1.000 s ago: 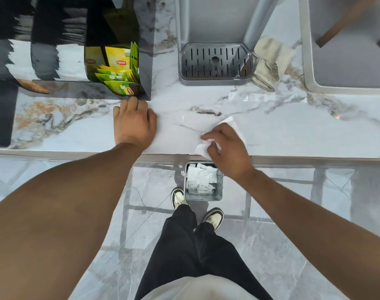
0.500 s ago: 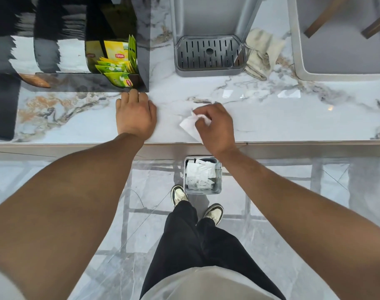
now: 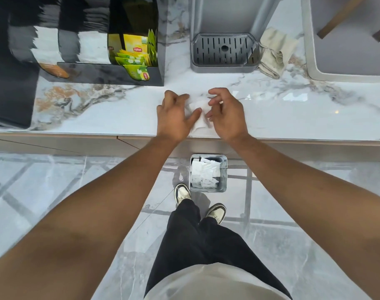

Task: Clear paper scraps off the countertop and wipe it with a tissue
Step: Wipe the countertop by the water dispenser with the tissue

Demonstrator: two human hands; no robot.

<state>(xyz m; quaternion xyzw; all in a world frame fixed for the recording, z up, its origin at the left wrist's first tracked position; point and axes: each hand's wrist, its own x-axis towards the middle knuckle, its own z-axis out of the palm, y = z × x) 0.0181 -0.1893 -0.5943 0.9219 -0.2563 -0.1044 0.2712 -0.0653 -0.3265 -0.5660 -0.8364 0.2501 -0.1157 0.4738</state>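
White tissue, one crumpled sheet, lies on the marble bench close to its near edge, between the two hands and touching both.

Left hand: thumb laid on the tissue's left side, fingers spread and curled, not clenched. Whether it pinches the sheet or merely pins it cannot be told.

Right hand: fingertips nipping the tissue's far right corner, remaining fingers loosely bent above the bench.

Bin: small, square, grey, on the floor directly below the bench edge, well stocked with white paper scraps.

Bench surface, visible portion: no loose scraps to be seen; pale glints right of the hands read as reflections, though a small shred against white marble would be hard to pick out.

Other fixtures: black organiser at far left holding yellow tea sachets; grey drip tray at far centre; folded cloth just right of the tray; sink at far right.

Assessment of progress: clearing stage appears complete, scraps being in the bin. The tissue is on the bench and in hand, apparently being gathered or refolded. How much of the bench has been wiped cannot be told. Probably remaining: any unwiped stretch, then disposal of the tissue in the bin below.
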